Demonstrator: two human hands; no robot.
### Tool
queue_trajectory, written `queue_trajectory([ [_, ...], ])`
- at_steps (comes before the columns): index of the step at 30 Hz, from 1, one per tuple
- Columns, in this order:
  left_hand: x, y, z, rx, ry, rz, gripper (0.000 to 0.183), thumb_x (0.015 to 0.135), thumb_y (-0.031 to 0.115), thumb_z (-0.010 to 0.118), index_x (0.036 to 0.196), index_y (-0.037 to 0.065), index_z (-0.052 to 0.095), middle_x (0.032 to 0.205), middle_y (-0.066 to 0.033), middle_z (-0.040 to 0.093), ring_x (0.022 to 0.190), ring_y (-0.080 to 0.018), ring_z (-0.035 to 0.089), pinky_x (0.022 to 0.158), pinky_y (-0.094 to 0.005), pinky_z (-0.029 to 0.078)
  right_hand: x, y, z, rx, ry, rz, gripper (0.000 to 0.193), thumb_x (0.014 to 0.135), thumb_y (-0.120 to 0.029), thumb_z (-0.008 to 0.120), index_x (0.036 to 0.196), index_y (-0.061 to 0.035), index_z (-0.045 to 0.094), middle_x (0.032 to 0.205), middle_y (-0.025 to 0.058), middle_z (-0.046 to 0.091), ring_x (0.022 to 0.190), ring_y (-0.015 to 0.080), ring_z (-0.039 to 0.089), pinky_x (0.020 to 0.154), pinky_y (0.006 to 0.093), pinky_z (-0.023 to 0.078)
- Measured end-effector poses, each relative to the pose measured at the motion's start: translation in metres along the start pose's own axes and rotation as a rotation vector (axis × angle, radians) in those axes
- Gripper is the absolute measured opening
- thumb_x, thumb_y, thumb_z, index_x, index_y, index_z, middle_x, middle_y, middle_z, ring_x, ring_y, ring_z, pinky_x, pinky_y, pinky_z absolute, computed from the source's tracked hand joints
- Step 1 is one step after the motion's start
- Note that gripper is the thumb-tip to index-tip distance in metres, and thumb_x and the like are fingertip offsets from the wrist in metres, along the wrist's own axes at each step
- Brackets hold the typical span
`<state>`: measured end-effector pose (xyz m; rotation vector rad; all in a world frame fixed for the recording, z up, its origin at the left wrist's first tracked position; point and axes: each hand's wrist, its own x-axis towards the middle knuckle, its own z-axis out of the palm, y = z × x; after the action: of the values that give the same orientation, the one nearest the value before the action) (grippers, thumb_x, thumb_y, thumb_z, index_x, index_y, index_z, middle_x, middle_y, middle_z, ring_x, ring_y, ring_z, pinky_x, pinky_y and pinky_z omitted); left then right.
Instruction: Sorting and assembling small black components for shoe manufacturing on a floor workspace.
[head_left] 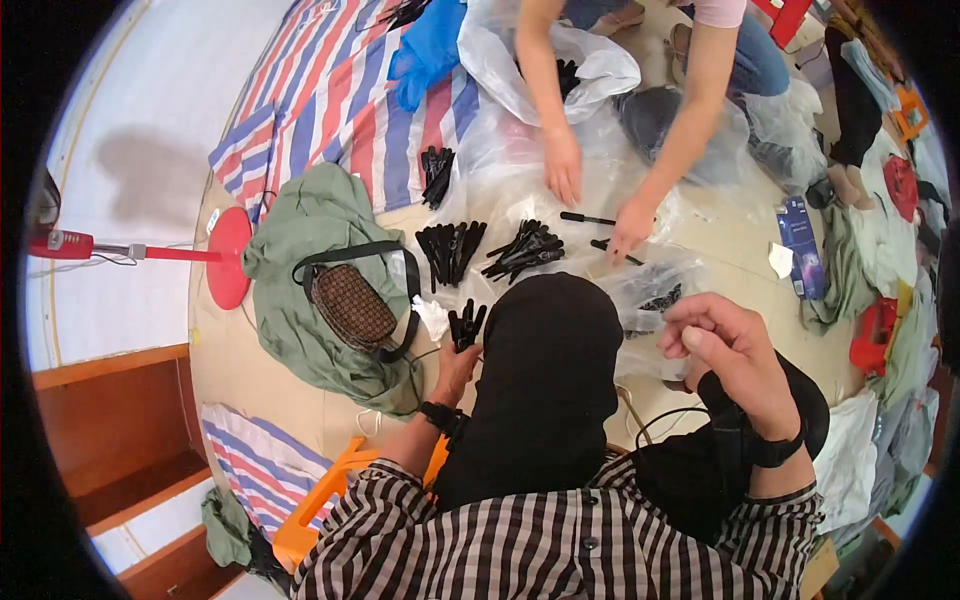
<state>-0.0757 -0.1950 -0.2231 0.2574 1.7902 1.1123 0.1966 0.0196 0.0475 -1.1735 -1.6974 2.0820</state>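
My left hand (pixel 459 374), wearing a black wristband, grips a small bunch of slim black sticks (pixel 465 327) that fan upward beside my left knee. My right hand (pixel 728 352) is raised over my right knee, its fingers loosely bent and nothing visible between them. Just left of it, a clear plastic bag (pixel 640 322) holds small black pieces (pixel 660 300). Two piles of similar sticks, a left one (pixel 452 250) and a right one (pixel 523 250), lie ahead of my left hand. Farther off rests another bunch (pixel 437 176).
Across from me, a co-worker's hands (pixel 564 172) reach down to loose black sticks (pixel 588 218). A green cloth (pixel 290 220) bearing a brown patterned pouch (pixel 353 304) lies left, near a red stand base (pixel 230 262). A blue box (pixel 800 245) sits right, and a white plastic bag (pixel 610 65) stands far.
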Motion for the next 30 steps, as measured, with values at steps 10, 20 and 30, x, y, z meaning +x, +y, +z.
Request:
queue_trajectory([
  [10, -0.003, -0.017, 0.004, -0.172, 0.098, -0.008, 0.012, 0.077, 0.011, 0.059, 0.069, 0.007, 0.052, 0.057, 0.0021, 0.046, 0.042, -0.0084, 0.04, 0.038, -0.0247, 0.03, 0.0, 0.005, -0.011, -0.037, 0.021, -0.151, 0.022, 0.088, -0.014, 0.051, 0.102, 0.0023, 0.055, 0.086, 0.0053, 0.061, 0.077, 0.01, 0.056, 0.072, 0.0238, 0.046],
  [20, -0.022, 0.011, -0.006, 0.081, 0.128, -0.065, 0.016, 0.073, 0.012, 0.065, 0.073, 0.009, 0.049, 0.056, 0.0035, 0.043, 0.039, -0.007, 0.035, 0.035, -0.0241, 0.027, -0.011, 0.002, -0.014, 0.057, 0.11, -0.145, 0.021, 0.086, -0.013, 0.051, 0.101, 0.0012, 0.056, 0.084, 0.006, 0.062, 0.074, 0.01, 0.055, 0.07, 0.0231, 0.044],
  [30, -0.028, 0.004, -0.017, -0.108, 0.085, -0.114, 0.015, 0.072, 0.011, 0.064, 0.071, 0.008, 0.049, 0.056, 0.0035, 0.043, 0.039, -0.0071, 0.037, 0.035, -0.0239, 0.028, 0.002, 0.007, -0.012, -0.016, 0.048, -0.165, 0.023, 0.089, -0.017, 0.049, 0.103, -0.0004, 0.055, 0.086, 0.0067, 0.061, 0.075, 0.0117, 0.056, 0.072, 0.024, 0.045],
])
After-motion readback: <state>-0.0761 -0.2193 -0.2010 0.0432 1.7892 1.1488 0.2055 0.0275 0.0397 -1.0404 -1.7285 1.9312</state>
